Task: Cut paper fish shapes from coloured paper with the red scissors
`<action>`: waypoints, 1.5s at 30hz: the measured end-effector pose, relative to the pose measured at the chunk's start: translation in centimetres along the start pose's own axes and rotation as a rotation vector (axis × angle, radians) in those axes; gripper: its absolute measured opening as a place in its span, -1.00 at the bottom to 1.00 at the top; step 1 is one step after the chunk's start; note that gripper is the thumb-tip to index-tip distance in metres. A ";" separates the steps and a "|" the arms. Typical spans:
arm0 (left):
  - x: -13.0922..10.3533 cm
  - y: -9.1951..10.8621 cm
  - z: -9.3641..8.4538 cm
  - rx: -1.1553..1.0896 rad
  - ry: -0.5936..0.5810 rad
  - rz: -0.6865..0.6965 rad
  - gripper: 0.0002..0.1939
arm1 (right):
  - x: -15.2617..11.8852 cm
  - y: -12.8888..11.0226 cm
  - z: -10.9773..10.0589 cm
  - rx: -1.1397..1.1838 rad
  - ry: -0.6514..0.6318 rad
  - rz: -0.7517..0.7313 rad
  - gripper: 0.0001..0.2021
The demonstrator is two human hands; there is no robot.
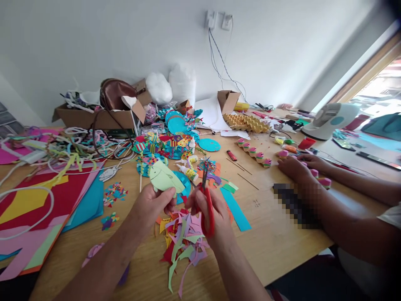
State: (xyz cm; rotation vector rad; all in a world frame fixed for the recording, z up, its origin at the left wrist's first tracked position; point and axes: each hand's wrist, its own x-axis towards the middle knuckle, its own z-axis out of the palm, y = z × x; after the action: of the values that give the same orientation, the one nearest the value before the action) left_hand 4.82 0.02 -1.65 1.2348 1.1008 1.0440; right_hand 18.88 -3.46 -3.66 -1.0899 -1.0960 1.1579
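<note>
A light green paper fish (163, 176) with drawn lines is pinched between the thumb and fingers of my left hand (159, 200). My right hand (213, 213) grips red-handled scissors (208, 209), their dark blades pointing up and away, just right of the fish and apart from it. Below both hands lies a pile of paper scraps (188, 236) in pink, green, yellow and red. Glue bottles (189, 171) and a blue paper disc (184, 184) lie behind the fish.
Coloured sheets (37, 209) cover the table's left side. A blue strip (236, 209), thin sticks (248, 182) and a red lighter (232, 155) lie to the right. Another person's hands (294, 167) touch pink pieces at the right. A cardboard box (94, 119) and a white fan-like device (328, 121) stand farther back.
</note>
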 end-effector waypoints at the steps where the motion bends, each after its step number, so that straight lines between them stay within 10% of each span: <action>1: 0.0 0.1 -0.2 0.005 0.003 0.011 -0.81 | -0.5 -0.1 -0.1 -0.025 -0.074 0.012 -0.63; 9: 0.3 0.3 -0.4 -0.052 0.070 0.013 -0.91 | -3.1 0.4 1.0 -0.032 -0.305 0.321 -0.49; 26: -0.4 -1.7 2.1 -0.192 0.201 -0.004 -0.86 | -2.0 2.5 2.2 0.093 -0.161 0.177 -0.53; 45: -1.4 -2.2 3.4 -0.322 0.045 -0.158 -0.76 | -2.1 2.9 2.3 0.072 -0.050 0.125 -0.53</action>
State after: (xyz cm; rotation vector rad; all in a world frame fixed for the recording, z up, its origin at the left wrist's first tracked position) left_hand 7.95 -2.03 -3.74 0.8586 1.0006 1.0830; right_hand 16.12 -5.17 -6.39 -1.0902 -1.0280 1.3196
